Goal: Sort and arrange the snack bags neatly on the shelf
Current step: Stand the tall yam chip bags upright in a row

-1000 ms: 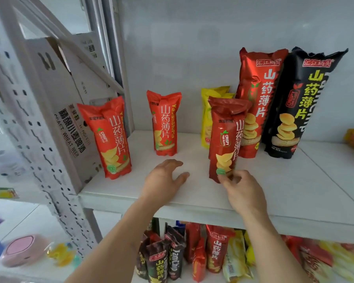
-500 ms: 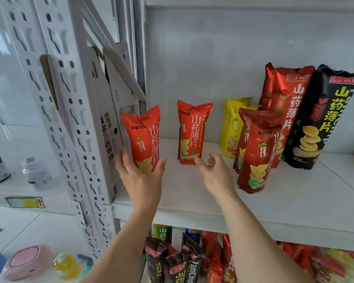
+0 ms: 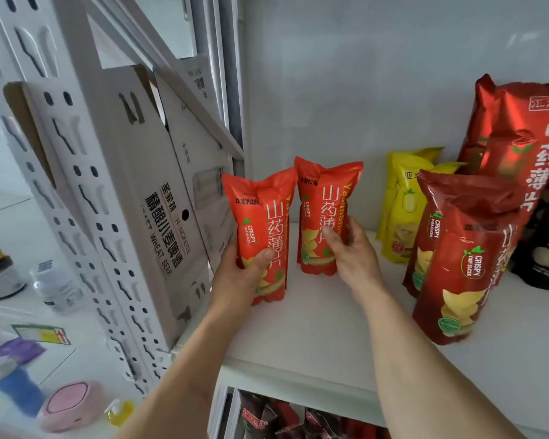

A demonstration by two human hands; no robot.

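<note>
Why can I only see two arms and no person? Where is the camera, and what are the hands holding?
The camera sits on the person's head and looks forward and down, so you see only their arms reaching out, as if through their eyes. There is no robot here, just two bare hands.

The left hand grips one small orange-red chip bag. The right hand grips a matching bag right beside it. Both bags stand upright on a white shelf.

Further right stand a yellow bag, a dark red bag and a tall red bag. A cardboard box leans by the shelf's left side.
</note>
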